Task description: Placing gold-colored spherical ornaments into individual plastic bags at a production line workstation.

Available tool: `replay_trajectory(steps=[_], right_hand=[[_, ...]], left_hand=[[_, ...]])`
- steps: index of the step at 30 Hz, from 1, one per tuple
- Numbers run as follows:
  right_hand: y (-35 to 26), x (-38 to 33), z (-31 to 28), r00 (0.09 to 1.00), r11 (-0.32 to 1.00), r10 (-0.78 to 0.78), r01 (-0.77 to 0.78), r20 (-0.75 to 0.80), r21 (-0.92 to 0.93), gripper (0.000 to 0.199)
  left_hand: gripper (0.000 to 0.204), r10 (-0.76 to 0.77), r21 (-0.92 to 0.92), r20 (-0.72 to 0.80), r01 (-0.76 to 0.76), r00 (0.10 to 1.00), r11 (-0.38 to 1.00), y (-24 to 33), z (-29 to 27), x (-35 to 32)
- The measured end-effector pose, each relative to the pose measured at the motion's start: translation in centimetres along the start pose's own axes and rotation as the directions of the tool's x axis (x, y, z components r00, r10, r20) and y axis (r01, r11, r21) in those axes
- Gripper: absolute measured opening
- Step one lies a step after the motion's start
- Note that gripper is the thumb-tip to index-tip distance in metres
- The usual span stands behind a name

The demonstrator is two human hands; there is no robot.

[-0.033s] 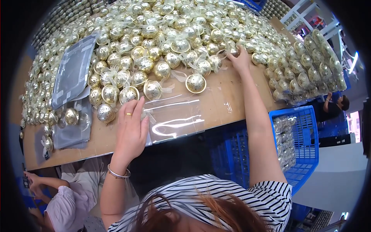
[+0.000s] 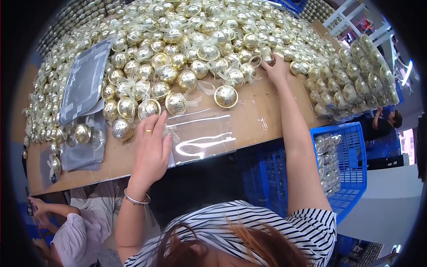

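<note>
- Flat and spread, our left hand (image 2: 151, 149) presses on the clear plastic bag (image 2: 202, 135) at the near edge of the wooden table (image 2: 267, 120); nothing is pinched in it.
- Our right hand (image 2: 276, 69) reaches far out into the heap of gold balls (image 2: 187, 49), fingers curled around one at the heap's edge; whether they have closed on it we cannot tell, since the hand hides it.
- We judge that tugging one ball could drag its neighbours, because white ribbons tangle through the heap, and a loose ball (image 2: 226, 96) already sits apart from it.
- Anything rolling toward us could drop off the edge beside the blue crate (image 2: 351, 169).
- If our left palm lifts, the slick bag may slide off.
- A grey pouch (image 2: 84, 82) lies on the heap's left, well apart.
</note>
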State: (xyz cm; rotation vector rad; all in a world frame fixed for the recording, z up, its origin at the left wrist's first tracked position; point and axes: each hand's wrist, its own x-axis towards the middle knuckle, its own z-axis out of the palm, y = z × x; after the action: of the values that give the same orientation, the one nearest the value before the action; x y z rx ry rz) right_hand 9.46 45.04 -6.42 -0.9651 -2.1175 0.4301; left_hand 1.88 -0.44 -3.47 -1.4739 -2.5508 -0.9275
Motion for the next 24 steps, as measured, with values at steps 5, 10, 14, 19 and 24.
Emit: replay_trajectory(steps=[5,10,14,19,24], right_hand=[[-0.7,-5.5,-1.3,0.964,0.963,0.093,-0.150,0.250,0.222,0.062],[-1.2,-3.5,-1.4,0.970,0.993,-0.115,0.110,0.212,0.038,0.088],[-1.1,-2.1,1.6,0.896,0.945,-0.196,0.065,0.399,0.319,0.073],[-3.7,-1.5,2.0,0.950,0.913,0.160,-0.245,0.268,0.326,0.063],[-5.8,-3.7,-3.2,0.933,0.575,0.126,-0.346,0.338,0.741,0.058]], left_hand=[[0.045,-0.030,-0.002,-0.015,0.030,0.999,1.000,-0.6,-0.1,-0.5],[0.045,0.066,-0.010,-0.039,-0.067,0.997,0.998,-0.2,0.1,0.5],[0.045,0.032,-0.011,-0.048,-0.032,0.998,0.999,-0.6,0.1,-0.1],[0.045,0.030,0.009,-0.039,-0.030,0.999,1.000,0.0,0.1,0.2],[0.044,0.008,-0.007,-0.038,-0.008,0.999,1.000,-0.5,0.0,-0.3]])
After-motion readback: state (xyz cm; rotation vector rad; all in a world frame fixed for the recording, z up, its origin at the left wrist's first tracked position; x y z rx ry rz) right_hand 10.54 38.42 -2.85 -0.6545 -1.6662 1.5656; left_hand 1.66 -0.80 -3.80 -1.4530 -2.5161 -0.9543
